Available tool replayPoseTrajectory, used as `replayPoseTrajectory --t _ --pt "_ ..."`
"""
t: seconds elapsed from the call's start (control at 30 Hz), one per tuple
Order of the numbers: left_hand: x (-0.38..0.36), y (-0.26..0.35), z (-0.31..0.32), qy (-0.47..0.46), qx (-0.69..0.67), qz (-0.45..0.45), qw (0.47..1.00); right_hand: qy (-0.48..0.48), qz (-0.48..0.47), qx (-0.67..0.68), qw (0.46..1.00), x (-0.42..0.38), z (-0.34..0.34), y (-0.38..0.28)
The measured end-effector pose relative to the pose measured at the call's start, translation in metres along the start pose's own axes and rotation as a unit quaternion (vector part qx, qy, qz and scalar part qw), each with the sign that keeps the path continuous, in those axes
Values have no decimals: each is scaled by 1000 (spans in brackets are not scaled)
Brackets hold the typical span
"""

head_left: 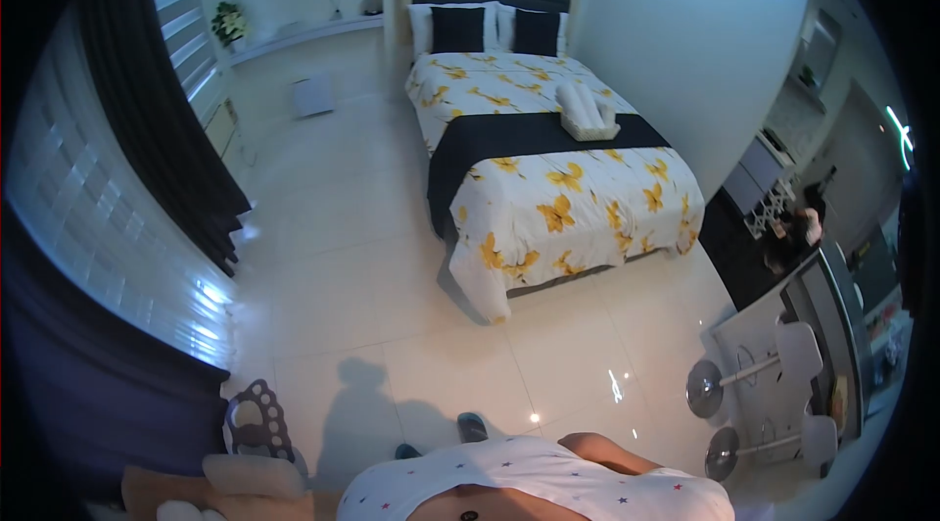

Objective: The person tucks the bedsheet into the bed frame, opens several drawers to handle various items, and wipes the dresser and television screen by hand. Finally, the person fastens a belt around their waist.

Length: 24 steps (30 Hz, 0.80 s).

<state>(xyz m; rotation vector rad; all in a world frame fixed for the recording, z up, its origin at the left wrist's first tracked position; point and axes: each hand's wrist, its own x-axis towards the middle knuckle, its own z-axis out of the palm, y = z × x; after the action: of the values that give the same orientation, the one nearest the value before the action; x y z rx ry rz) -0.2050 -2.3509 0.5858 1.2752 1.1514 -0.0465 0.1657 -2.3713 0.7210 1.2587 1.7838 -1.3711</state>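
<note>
Neither of my hands shows in the head view. Part of a bare arm (609, 453) appears at my right side, bent, its hand out of sight. My white star-patterned top (509, 467) fills the bottom edge, and slippers (472, 426) show on the floor just ahead of it. Farther forward stands a bed with a white and yellow floral cover (558, 213). Across it lies a black runner (509, 139), bearing a small basket (590, 132) of rolled white towels (582, 105). Black cushions (458, 29) lean on white pillows at the headboard.
Dark curtains (147, 80) hang along the left. A paw-shaped piece (259, 423) and a tan seat (250, 475) are at lower left. On the right, white bar stools (798, 350) line a counter (832, 296); another person (798, 232) is beyond it. Glossy tiles (333, 227) cover the floor.
</note>
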Motion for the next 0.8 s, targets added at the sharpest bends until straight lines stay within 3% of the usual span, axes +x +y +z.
replayPoseTrajectory --t 0.13,0.3,0.53,0.67,0.77,0.8 --pt "-12 -9 10 30 -30 -14 999 -9 -101 -197 975 89 7 66" --pt "-15 -3 23 47 -48 -1 998 11 -117 -235 965 96 -29 35" --pt "0 38 26 19 -15 57 998 53 -142 -219 964 145 -42 43" --pt "-2 48 26 1 1 67 998 55 -133 -168 975 114 -48 26" --pt "-3 57 23 -8 17 73 997 -17 -249 -185 950 145 -46 52" --pt "-4 60 23 -10 23 75 997 -19 -246 -197 949 151 -41 62"
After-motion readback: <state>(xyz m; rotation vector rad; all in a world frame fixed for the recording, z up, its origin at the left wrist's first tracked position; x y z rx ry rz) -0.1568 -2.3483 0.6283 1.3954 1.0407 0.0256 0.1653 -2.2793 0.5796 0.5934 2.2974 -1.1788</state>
